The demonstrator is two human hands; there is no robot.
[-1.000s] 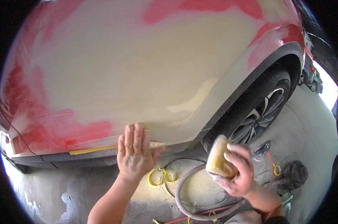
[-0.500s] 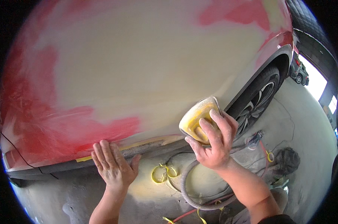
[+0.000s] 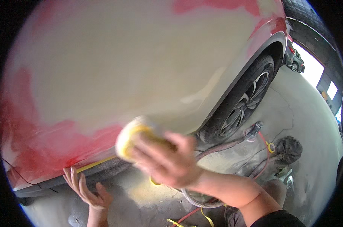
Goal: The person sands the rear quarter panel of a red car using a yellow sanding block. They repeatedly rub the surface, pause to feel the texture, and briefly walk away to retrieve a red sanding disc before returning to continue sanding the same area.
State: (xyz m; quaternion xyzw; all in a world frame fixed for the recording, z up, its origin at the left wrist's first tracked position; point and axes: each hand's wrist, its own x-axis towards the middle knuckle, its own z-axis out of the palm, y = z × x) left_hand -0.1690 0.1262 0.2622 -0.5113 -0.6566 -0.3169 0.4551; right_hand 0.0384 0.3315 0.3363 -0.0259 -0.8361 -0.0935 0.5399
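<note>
A yellow sanding block [image 3: 132, 137] with a pale dusty rim is in my right hand [image 3: 169, 160], blurred by motion. My fingers are wrapped over its back, against the lower part of the car body panel [image 3: 129, 72]; whether the block's face touches the panel cannot be seen. Smooth beige-grey filler covers the middle of this panel, with red paint [image 3: 61, 142] around it. At the panel's bottom edge, by a strip of yellow tape [image 3: 95, 164], my left hand [image 3: 87, 189] is open with fingers apart. It holds nothing.
To the right stands the car's wheel [image 3: 245, 102]. On the floor lie a grey ribbed hose [image 3: 199, 202], a sander-like tool [image 3: 253, 130] with a red air line [image 3: 265, 145], and a dark bag [image 3: 288, 151]. Another car [image 3: 294, 60] is parked far off.
My right hand has swept left and down along the panel with the sanding block. The left hand has moved left and down, its fingers now turned upward at the edge. The view has shifted slightly.
</note>
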